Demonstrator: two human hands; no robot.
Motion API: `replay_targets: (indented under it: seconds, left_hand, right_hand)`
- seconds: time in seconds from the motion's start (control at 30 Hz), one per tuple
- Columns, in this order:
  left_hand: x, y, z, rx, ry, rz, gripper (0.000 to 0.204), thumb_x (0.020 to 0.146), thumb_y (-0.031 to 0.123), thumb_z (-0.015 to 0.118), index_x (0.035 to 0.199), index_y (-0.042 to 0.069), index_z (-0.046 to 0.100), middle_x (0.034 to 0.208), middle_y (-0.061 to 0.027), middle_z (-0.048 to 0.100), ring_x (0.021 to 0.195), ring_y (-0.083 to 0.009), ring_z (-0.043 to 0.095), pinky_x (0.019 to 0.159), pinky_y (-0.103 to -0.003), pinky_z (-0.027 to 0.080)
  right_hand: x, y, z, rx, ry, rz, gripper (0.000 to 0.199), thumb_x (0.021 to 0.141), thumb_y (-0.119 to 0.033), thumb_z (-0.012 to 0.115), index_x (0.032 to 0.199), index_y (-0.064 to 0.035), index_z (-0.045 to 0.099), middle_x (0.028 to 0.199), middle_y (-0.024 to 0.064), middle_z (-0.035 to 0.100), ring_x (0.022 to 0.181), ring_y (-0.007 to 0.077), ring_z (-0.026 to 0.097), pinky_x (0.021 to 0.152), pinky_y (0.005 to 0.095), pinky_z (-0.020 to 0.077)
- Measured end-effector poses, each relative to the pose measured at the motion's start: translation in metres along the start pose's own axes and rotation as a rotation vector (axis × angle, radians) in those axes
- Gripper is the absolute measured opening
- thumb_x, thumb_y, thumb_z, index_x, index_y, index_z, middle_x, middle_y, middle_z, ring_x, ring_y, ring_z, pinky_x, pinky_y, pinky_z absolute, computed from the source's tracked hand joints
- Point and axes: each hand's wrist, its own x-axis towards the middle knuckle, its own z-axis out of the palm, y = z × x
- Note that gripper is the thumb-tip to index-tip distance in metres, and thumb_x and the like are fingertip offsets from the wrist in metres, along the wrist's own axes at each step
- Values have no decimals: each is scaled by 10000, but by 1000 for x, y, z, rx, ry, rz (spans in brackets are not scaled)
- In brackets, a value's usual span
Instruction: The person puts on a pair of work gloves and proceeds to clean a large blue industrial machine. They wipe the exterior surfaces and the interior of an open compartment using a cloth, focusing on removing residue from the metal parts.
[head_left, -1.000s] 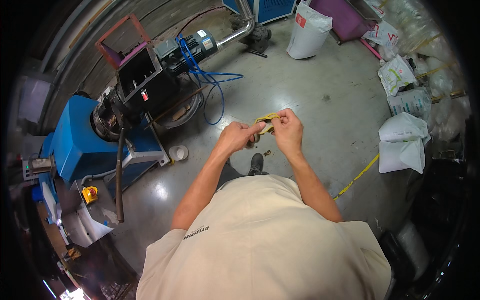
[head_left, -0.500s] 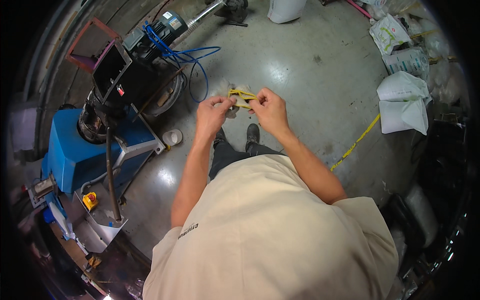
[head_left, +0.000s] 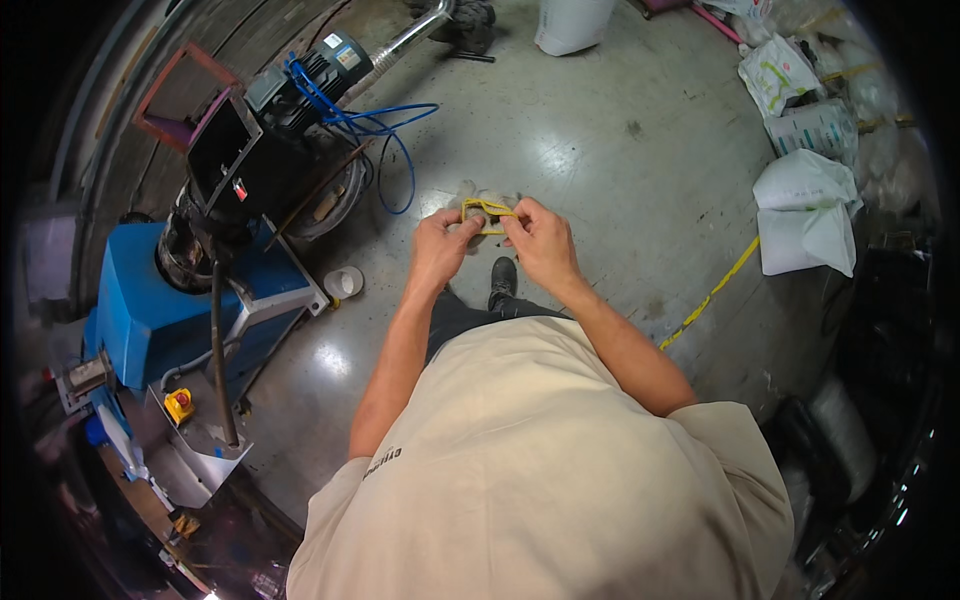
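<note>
A greyish work glove (head_left: 487, 204) with a yellow-edged cuff hangs in front of my body, above the floor. My left hand (head_left: 440, 250) pinches the left side of the cuff between thumb and fingers. On the opposite side, my right hand (head_left: 543, 246) grips the yellow edge in the same way. Between them the cuff is stretched into a gap. The rest of the glove lies beyond my fingers and is partly hidden and blurred.
At left stands a blue machine (head_left: 150, 300) with a motor (head_left: 335, 62) and loose blue cable (head_left: 395, 110). A white cup-like container (head_left: 344, 283) is beside it. White sacks (head_left: 808, 215) are piled at right, near a yellow floor line (head_left: 712, 292). My boot (head_left: 503, 280) shows below my hands.
Both hands and the glove have come slightly lower, toward my body. The cuff's gap appears wider between my fingers. My left boot is now hidden.
</note>
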Motion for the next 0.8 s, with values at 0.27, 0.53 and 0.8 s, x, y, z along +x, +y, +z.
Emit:
replay_targets:
  seconds: [0.27, 0.53, 0.8]
  left_hand:
    - [-7, 17, 0, 579, 230, 394, 233, 895, 250, 735, 972, 33, 774, 1126, -237, 717, 1079, -424, 659, 904, -492, 524]
    - [-26, 20, 17, 722, 174, 532, 136, 888, 194, 724, 953, 76, 746, 1216, -120, 702, 1022, -364, 647, 843, -469, 542]
    - [-34, 18, 28, 629, 73, 604, 86, 877, 142, 701, 886, 57, 701, 1086, -110, 663, 946, -355, 627, 766, -486, 543]
  right_hand:
    - [-12, -11, 17, -392, -20, -359, 136, 928, -117, 639, 993, 0, 662, 893, 134, 671, 780, 331, 680, 687, 440, 541]
    - [29, 44, 22, 870, -182, 639, 175, 943, 0, 496, 1047, 22, 635, 982, 111, 672, 752, 214, 631, 652, 359, 520]
    - [36, 66, 53, 858, 104, 555, 272, 1058, -172, 504, 1211, 13, 632, 988, 79, 693, 873, 191, 673, 707, 355, 544]
